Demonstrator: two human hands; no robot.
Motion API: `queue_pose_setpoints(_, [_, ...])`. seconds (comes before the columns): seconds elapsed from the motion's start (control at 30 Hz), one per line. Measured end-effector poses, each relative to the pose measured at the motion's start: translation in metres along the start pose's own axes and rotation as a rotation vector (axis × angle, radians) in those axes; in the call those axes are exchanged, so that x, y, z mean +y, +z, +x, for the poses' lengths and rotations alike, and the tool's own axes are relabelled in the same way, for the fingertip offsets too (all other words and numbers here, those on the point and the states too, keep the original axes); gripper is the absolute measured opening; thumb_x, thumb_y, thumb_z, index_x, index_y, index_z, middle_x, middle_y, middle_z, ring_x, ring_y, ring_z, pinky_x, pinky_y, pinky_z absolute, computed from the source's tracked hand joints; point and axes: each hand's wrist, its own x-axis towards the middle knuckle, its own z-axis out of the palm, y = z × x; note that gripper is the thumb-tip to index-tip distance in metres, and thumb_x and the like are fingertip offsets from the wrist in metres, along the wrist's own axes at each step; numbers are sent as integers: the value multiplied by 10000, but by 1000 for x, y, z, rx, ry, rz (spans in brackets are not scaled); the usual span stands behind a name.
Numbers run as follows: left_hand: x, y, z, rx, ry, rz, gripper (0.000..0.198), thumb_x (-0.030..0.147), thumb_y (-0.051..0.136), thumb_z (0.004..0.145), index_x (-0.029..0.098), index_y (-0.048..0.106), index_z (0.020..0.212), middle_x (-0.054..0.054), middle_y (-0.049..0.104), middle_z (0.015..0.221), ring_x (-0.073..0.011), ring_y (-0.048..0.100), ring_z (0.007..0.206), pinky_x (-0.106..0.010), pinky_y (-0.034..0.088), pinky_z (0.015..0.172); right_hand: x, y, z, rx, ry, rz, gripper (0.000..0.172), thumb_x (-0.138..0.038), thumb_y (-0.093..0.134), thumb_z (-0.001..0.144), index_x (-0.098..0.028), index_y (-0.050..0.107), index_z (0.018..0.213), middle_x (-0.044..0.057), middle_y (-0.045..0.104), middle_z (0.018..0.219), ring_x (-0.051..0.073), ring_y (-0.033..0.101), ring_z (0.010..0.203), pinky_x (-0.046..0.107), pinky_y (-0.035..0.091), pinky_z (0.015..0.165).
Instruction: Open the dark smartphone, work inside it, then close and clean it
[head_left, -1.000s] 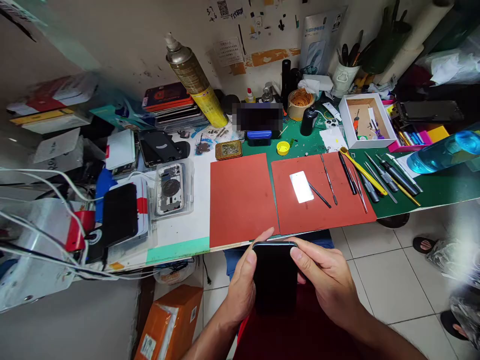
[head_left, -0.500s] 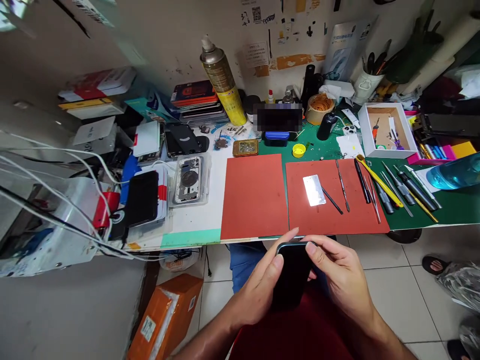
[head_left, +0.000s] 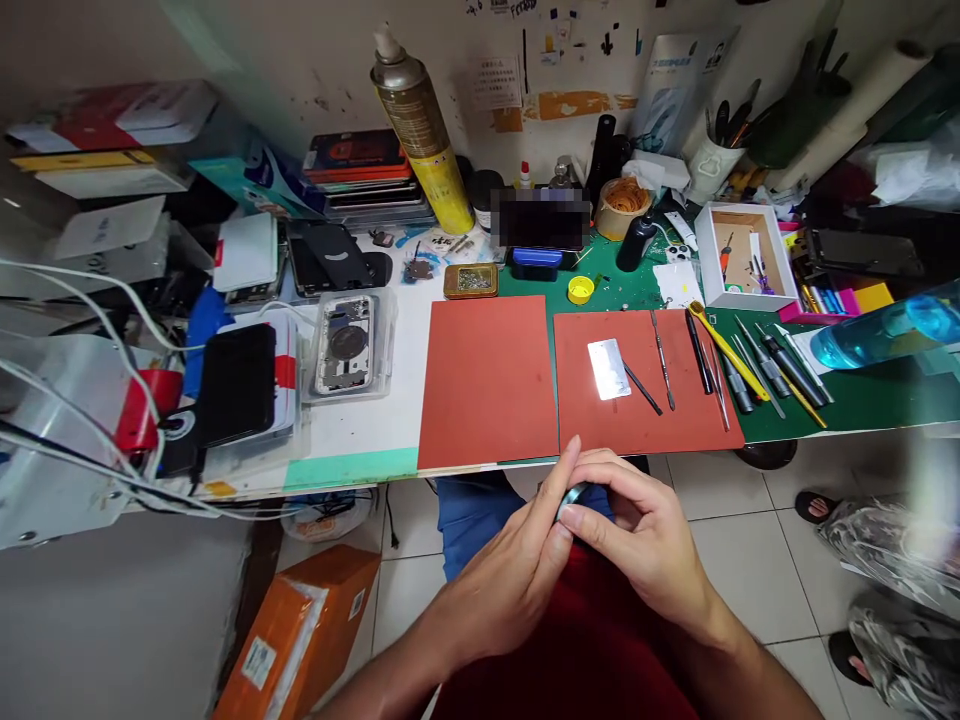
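Dark phone (head_left: 574, 497) between left hand (head_left: 499, 580) and right hand (head_left: 645, 540), just off near bench edge (head_left: 352, 470), above red shirt (head_left: 555, 640), at about 6 o'clock from frame center. Only one curved end with thin teal rim in view; rest of body hidden behind hands. Screen side not visible.

Long axis apparently steep, close to line of sight: visible end up toward 12 o'clock, far end down toward shirt. Exact tilt unreadable.

Left fingers straight and pressed together, tips up at 12 o'clock. Right fingers pressed together and curled over visible end from 3 o'clock. Grip closing from both sides, thumbs hidden; exact pinch points impossible to tell.

Risks, as judged: slick, slim phone, small patch of contact in view. Chance of a slide down onto shirt, then tile floor (head_left: 735, 570), from any loosening of either hand. Chance of a knock on rim against bench edge during turning, given so little gap. Possible snag on steel picks (head_left: 663, 360) on red rubber mat (head_left: 600, 420) from a careless swing toward 12 to 1 o'clock. Clear tray with stripped phone frame (head_left: 346, 345) at 10 o'clock, well apart from hands.
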Motion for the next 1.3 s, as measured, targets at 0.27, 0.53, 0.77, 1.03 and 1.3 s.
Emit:
queue_pose_setpoints(0.27, [-3,4,2,38,91,48,649,409,277,1196,380,15,1789,26,47,1863,-255,107,1721,-451,237,1406,-1,-2,0,-1,-40,45,188,-183,818,972,-298,868,1113,3,817,1083,177,732,1018,290,572,950])
queue_pose_setpoints(0.53, [-4,6,2,56,92,46,649,393,288,1195,394,26,1788,21,97,1868,-258,146,1719,-455,272,1397,-2,-3,2,-5,-43,55,200,-181,809,984,-303,878,1126,12,830,1111,187,743,1057,303,572,995])
queue_pose_setpoints(0.77, [1,4,3,28,36,-7,659,454,270,1190,389,-2,1787,27,72,1881,-269,165,1732,-458,262,1401,0,-6,3,-15,13,80,135,-250,787,1021,-303,874,1108,35,815,1147,215,744,1115,338,572,1032])
queue_pose_setpoints(1.03, [11,-25,7,-169,-191,-384,868,695,416,1103,395,-38,1780,-143,775,1386,-372,719,1344,-639,468,1228,3,-27,17,-216,234,103,260,-449,725,1064,-277,879,1183,28,818,907,167,742,719,296,610,716])
queue_pose_setpoints(1.3, [-1,-65,17,370,25,-1226,584,671,678,1003,215,737,1362,-137,799,1262,-310,779,1129,-469,677,918,17,-8,30,568,147,290,434,-558,920,853,-192,872,1080,69,805,862,186,710,716,288,593,640])
